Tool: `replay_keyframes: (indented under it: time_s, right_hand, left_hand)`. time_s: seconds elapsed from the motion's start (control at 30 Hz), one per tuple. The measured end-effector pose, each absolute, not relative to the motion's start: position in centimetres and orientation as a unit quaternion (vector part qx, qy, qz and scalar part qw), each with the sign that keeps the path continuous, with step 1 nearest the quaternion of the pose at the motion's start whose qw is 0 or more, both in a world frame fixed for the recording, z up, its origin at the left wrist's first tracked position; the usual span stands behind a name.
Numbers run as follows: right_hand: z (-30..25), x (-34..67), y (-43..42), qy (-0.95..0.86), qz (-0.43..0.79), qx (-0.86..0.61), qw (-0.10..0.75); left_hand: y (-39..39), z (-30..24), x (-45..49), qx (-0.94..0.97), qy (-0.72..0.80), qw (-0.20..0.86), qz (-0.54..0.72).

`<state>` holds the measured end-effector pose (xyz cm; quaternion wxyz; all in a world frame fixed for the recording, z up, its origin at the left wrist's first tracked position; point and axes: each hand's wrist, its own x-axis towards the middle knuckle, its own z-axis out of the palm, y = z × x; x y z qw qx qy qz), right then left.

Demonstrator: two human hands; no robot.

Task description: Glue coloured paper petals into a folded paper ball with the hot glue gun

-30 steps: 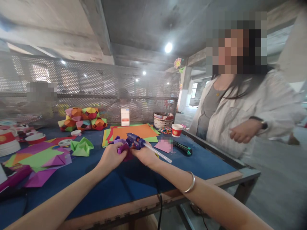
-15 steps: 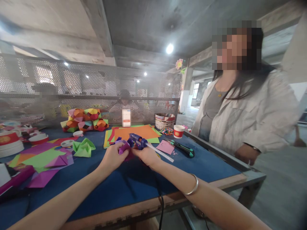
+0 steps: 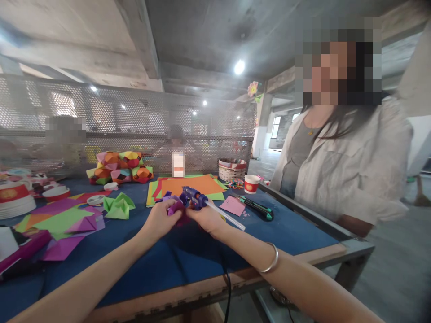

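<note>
Left hand pinches a crumpled purple paper piece; right hand grips the blue glue gun. Bare blue tabletop lies toward the near edge.

Beside us the person in the pale jacket has lowered the forearm that was raised at chest height; we now see it down by the tabletop edge.

One head-worn camera looks forward and only slightly down, from the near edge of the blue worktop toward a perforated metal screen along its far side. Both forearms enter from the bottom, and the left hand and right hand meet close to the lens near mid-frame. The wide view also takes in the ceiling and a person standing at the right.
</note>
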<state>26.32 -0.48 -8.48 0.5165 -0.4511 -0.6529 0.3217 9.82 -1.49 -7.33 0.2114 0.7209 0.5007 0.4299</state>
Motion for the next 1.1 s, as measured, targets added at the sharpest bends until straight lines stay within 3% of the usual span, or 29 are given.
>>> replay_keyframes:
  time_s: [0.23, 0.43, 1.1]
  right_hand:
    - [-8.0, 26.6, -0.1, -0.653, 0.344, -0.431, 0.519]
    - [-7.7, 27.0, 0.0, -0.628, 0.350, -0.450, 0.529]
    - [-8.3, 26.9, 0.6, -0.639, 0.325, -0.451, 0.532]
  left_hand:
    - [-2.0, -6.6, 9.7, 0.644, 0.467, 0.413, 0.444]
    - [-2.3, -6.1, 9.5, 0.576, 0.463, 0.492, 0.461]
    - [-2.3, -6.5, 9.4, 0.547, 0.461, 0.537, 0.448]
